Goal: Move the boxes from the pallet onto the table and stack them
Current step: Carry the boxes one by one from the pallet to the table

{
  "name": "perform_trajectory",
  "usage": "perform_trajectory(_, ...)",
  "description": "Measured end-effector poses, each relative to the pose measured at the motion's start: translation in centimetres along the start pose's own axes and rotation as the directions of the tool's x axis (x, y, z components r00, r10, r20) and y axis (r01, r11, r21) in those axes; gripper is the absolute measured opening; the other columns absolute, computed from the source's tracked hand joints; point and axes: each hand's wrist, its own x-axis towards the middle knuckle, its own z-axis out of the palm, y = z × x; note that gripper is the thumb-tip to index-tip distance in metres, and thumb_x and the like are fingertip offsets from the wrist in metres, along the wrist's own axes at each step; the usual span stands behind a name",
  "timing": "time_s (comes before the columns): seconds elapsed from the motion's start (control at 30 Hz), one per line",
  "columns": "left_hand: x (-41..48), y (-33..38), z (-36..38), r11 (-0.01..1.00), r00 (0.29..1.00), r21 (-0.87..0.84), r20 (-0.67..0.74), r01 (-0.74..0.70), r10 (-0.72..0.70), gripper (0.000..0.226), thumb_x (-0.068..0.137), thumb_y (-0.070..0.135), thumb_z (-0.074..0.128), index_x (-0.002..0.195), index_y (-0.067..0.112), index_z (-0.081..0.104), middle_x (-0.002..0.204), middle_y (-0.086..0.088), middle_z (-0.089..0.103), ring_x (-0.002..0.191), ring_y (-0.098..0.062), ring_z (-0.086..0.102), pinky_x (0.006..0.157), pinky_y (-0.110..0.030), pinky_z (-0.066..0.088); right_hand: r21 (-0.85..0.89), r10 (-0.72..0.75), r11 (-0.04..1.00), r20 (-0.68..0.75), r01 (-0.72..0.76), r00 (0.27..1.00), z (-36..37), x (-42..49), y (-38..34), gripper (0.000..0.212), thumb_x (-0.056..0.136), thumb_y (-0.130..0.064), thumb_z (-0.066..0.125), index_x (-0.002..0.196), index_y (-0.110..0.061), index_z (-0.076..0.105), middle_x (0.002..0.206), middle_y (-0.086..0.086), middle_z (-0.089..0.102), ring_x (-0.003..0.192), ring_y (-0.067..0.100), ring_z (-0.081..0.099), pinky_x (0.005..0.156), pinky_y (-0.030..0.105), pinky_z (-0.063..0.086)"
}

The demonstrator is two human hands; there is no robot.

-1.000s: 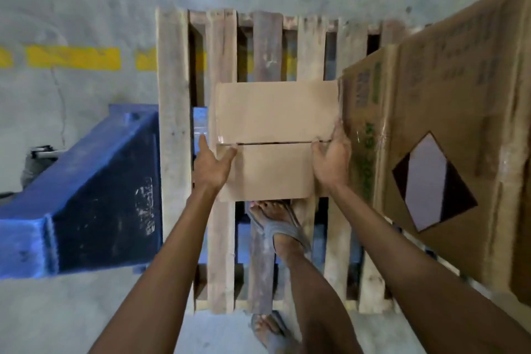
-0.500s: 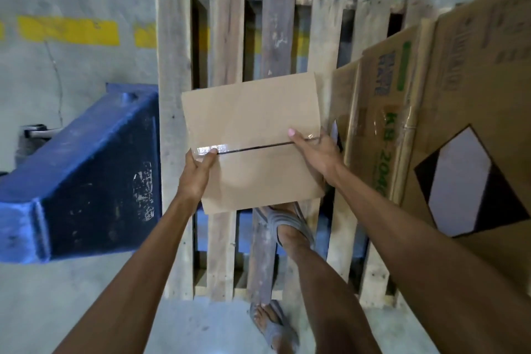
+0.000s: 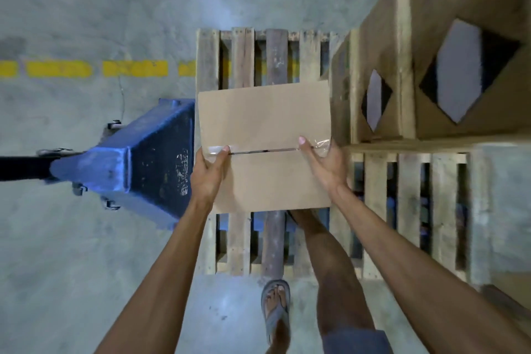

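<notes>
A plain brown cardboard box [image 3: 264,123] with a taped centre seam hangs in the air above the wooden pallet [image 3: 242,57]. My left hand [image 3: 208,172] grips its left side, thumb on top at the seam. My right hand [image 3: 326,164] grips its right side, thumb on the tape. Taller printed boxes [image 3: 379,66] with black and white diamond labels stand on the pallet's right part. The table is out of view.
A blue pallet jack [image 3: 149,158] sits at the pallet's left edge. One leg stands on the pallet, the sandalled foot [image 3: 275,307] on the concrete floor in front of it. A dashed yellow line [image 3: 86,69] crosses the floor at the left.
The box has come up off the pallet slats between both hands and is now level. The view has pulled back and up, showing more floor and the whole pallet.
</notes>
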Motion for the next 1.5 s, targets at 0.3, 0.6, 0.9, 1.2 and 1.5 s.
perform_trajectory(0.3,-31.9,1.7,-5.5,0.920,0.936,0.169,0.079,-0.353,0.344,0.055,0.093,0.059,0.060,0.132,0.022,0.050,0.115,-0.008,0.071,0.106,-0.033,0.067,0.079,-0.030,0.041,0.008,0.022,1.000,-0.353,-0.021,0.936,-18.8,-30.1,-2.5,0.074,0.078,-0.078,0.061,0.123,-0.020,0.068,0.110,0.002,0.076,0.103,0.025,0.071,0.084,0.031,0.054)
perform_trajectory(0.6,-60.2,9.0,5.0,0.643,0.498,-0.086,0.557,-0.761,0.664,0.043,0.094,0.058,0.060,0.124,0.027,0.052,0.111,0.008,0.068,0.099,-0.018,0.066,0.070,-0.026,0.044,0.157,0.186,0.983,-0.829,-0.100,0.527,-44.3,-54.7,1.0,0.076,0.084,-0.075,0.059,0.112,-0.006,0.072,0.105,0.016,0.076,0.104,0.034,0.070,0.087,0.035,0.054)
perform_trajectory(0.9,-90.8,18.4,16.1,0.262,-0.074,-0.417,0.637,-0.871,0.768,0.065,0.084,0.079,0.046,0.126,0.030,0.052,0.123,-0.008,0.071,0.111,-0.037,0.066,0.092,-0.045,0.052,0.076,0.076,0.997,-0.997,0.002,-0.001,-67.3,-78.4,-1.9,0.057,0.093,-0.062,0.060,0.109,-0.011,0.076,0.106,0.011,0.077,0.102,0.031,0.070,0.076,0.025,0.042)
perform_trajectory(1.2,-116.3,20.5,24.5,0.031,-0.444,-0.597,0.629,-0.802,0.638,0.074,0.077,0.081,0.046,0.119,0.023,0.067,0.121,-0.006,0.072,0.113,-0.033,0.065,0.097,-0.046,0.051,0.136,0.106,0.983,-0.969,-0.122,-0.223,-86.1,-94.7,4.2,0.076,0.091,-0.071,0.052,0.107,-0.001,0.073,0.109,0.025,0.072,0.107,0.040,0.064,0.080,0.036,0.046)
perform_trajectory(1.5,-131.6,19.4,38.2,0.079,-0.371,-0.450,0.812,-0.889,0.450,0.079,0.073,0.074,0.059,0.118,0.010,0.068,0.122,-0.009,0.068,0.110,-0.033,0.064,0.099,-0.045,0.052,0.355,0.355,0.935,-0.935,-0.013,0.001,-103.2,-99.3,15.6,0.090,0.071,-0.078,0.061,0.122,-0.004,0.062,0.123,0.014,0.066,0.108,0.033,0.066,0.094,0.048,0.056)
